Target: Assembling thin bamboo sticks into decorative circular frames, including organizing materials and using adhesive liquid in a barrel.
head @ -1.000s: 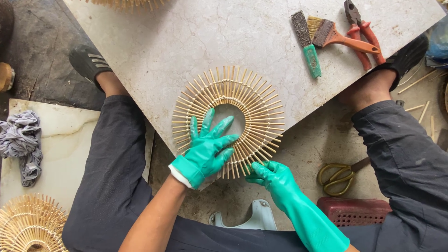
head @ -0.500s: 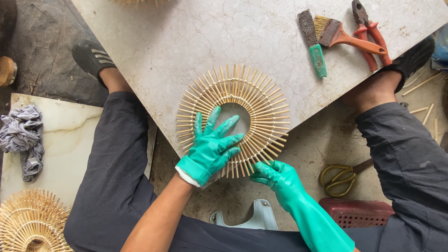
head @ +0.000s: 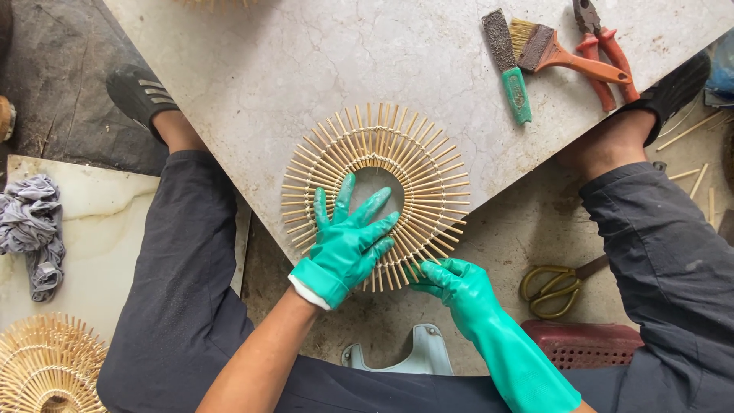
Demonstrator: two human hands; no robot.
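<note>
A round sunburst frame of thin bamboo sticks (head: pixel 413 164) lies flat on a pale stone slab (head: pixel 321 69). My left hand (head: pixel 348 245), in a green rubber glove, lies spread flat on the frame's near side, fingers reaching into the open centre. My right hand (head: pixel 459 284), gloved the same, pinches the tips of the sticks at the frame's lower right edge. Both my legs in dark trousers flank the slab.
Two brushes (head: pixel 527 57) and orange-handled pliers (head: pixel 604 46) lie at the slab's far right. Yellow-handled scissors (head: pixel 554 287) rest on the ground by a dark red basket (head: pixel 592 344). Another bamboo frame (head: pixel 46 367) and a grey rag (head: pixel 34 229) lie at left.
The view has drifted slightly; my left hand stays pressed flat on the frame. My right hand keeps its hold at the lower right edge, shifted a little.
</note>
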